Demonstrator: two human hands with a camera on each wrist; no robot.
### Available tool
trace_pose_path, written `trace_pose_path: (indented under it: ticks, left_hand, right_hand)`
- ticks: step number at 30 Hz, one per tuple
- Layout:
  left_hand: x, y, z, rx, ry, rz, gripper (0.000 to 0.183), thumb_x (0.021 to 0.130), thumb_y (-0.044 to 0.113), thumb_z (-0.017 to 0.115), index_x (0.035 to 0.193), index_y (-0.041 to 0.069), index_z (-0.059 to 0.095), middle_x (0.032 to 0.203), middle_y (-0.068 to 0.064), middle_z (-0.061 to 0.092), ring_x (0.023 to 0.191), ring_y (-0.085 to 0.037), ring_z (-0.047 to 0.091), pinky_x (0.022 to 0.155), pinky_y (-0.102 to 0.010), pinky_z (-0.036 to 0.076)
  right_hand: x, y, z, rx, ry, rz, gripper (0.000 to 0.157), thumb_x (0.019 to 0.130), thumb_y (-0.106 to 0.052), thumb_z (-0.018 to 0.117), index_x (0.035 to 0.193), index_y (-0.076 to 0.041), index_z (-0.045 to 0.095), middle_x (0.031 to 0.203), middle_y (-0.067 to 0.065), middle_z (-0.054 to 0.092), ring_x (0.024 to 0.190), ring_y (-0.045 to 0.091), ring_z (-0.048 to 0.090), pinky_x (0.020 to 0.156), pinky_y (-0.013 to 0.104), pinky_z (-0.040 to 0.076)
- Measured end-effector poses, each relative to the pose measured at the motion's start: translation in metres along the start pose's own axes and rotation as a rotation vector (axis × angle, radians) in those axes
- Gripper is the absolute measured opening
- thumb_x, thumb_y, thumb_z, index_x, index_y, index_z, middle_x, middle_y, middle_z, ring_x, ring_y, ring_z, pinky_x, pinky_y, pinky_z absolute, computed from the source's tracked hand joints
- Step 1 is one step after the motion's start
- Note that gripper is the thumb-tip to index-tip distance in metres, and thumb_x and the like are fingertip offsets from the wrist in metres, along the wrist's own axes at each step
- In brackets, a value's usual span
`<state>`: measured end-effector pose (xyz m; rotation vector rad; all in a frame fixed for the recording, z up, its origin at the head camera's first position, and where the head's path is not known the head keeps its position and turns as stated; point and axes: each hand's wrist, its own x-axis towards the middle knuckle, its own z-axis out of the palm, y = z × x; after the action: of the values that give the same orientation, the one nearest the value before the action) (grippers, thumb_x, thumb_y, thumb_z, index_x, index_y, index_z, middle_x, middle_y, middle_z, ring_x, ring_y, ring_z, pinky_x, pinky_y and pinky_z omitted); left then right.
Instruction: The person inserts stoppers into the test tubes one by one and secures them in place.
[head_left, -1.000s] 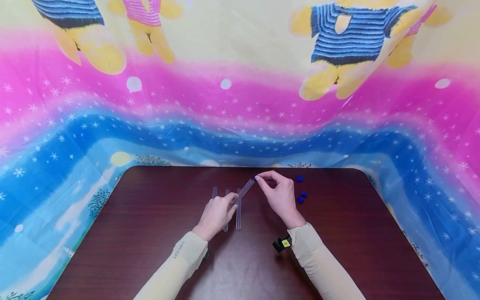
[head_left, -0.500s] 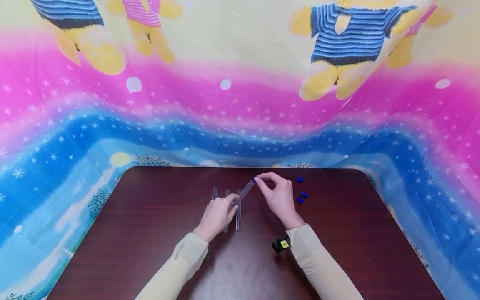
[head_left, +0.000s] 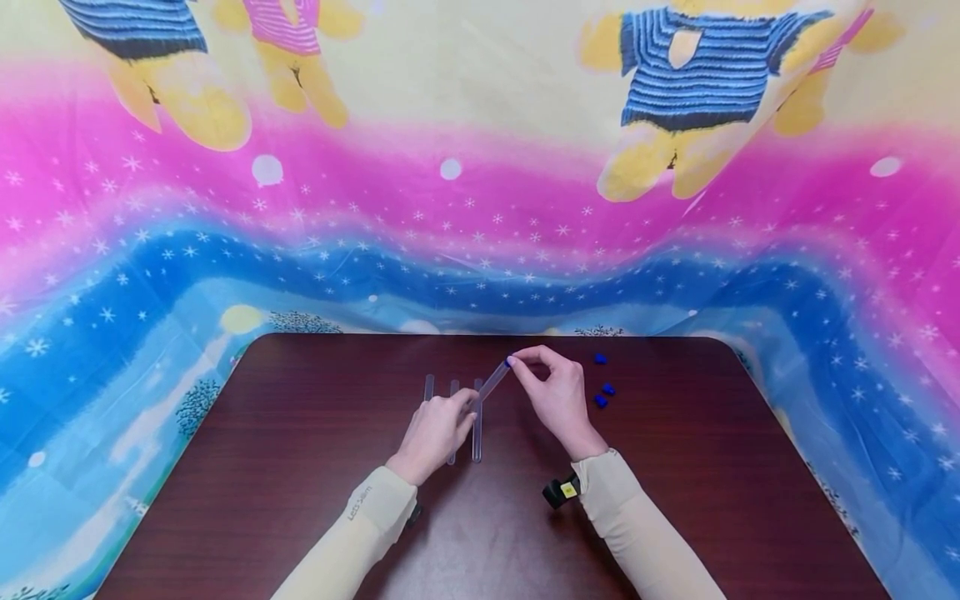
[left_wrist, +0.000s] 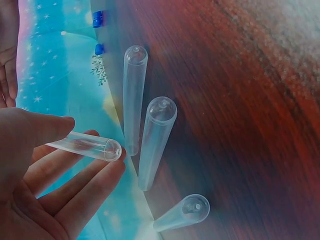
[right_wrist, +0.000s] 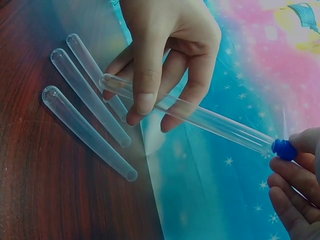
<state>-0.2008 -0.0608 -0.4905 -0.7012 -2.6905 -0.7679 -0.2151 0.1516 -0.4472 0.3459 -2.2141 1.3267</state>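
Note:
My left hand (head_left: 432, 429) pinches a clear test tube (right_wrist: 220, 125) near its rounded end, between thumb and fingers. The tube slants up toward my right hand (head_left: 558, 398). My right thumb and fingers pinch a blue stopper (right_wrist: 284, 149) at the tube's open mouth; its narrower part appears to sit in or against the rim, and how deep I cannot tell. Three more clear test tubes lie side by side beneath my left hand: a near one (right_wrist: 90, 135), a middle one (right_wrist: 90, 97) and a far one (right_wrist: 95, 75).
Three blue stoppers lie on the dark wooden table (head_left: 225, 500) to the right of my right hand: one farther back (head_left: 600, 359), and a close pair, one upper (head_left: 608, 389) and one lower (head_left: 601, 402). A printed cloth (head_left: 450, 225) hangs behind the table.
My right hand has shifted slightly left and down, bringing the blue stopper from a small gap to the tube's mouth. The left hand stays nearly still; the loose tubes and stoppers have not moved.

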Motion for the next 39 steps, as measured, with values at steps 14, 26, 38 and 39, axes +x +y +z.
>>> trace_pose_path:
  ticks: [14, 26, 38, 39]
  left_hand:
    - [-0.0008, 0.0004, -0.0004, -0.010, -0.006, 0.010, 0.024, 0.093, 0.013, 0.075, 0.117, 0.014, 0.069, 0.089, 0.002, 0.074, 0.062, -0.010, 0.064, 0.058, -0.032, 0.052]
    - [-0.0012, 0.0003, 0.0009, 0.004, -0.012, 0.005, 0.024, 0.094, 0.013, 0.075, 0.117, 0.015, 0.069, 0.086, 0.004, 0.073, 0.060, -0.009, 0.062, 0.057, -0.031, 0.051]
    - [-0.0001, 0.0023, -0.0007, -0.002, -0.022, -0.002, 0.025, 0.094, 0.013, 0.075, 0.118, 0.014, 0.069, 0.088, 0.002, 0.073, 0.062, -0.010, 0.064, 0.059, -0.031, 0.053]
    - [0.0002, 0.0023, -0.0007, -0.003, -0.023, -0.004, 0.025, 0.094, 0.013, 0.075, 0.118, 0.014, 0.069, 0.088, 0.001, 0.074, 0.062, -0.010, 0.064, 0.059, -0.031, 0.053]
  right_hand:
    - [-0.0029, 0.0007, 0.0022, -0.017, -0.017, -0.005, 0.010, 0.092, -0.023, 0.079, 0.099, -0.016, 0.079, 0.091, -0.008, 0.074, 0.077, 0.008, 0.069, 0.067, 0.032, 0.054]
    - [-0.0054, 0.0021, 0.0034, 0.009, -0.022, -0.004, 0.019, 0.092, -0.021, 0.079, 0.110, -0.016, 0.076, 0.096, -0.007, 0.075, 0.086, 0.009, 0.070, 0.074, 0.039, 0.055]
    - [-0.0089, 0.0009, 0.0061, -0.019, -0.004, -0.021, 0.030, 0.093, -0.018, 0.077, 0.123, -0.021, 0.076, 0.097, -0.005, 0.075, 0.089, 0.011, 0.068, 0.064, 0.038, 0.047]
    - [-0.0096, 0.0011, 0.0066, -0.020, -0.005, -0.023, 0.030, 0.093, -0.018, 0.077, 0.123, -0.020, 0.076, 0.098, -0.004, 0.075, 0.090, 0.013, 0.068, 0.066, 0.040, 0.049]
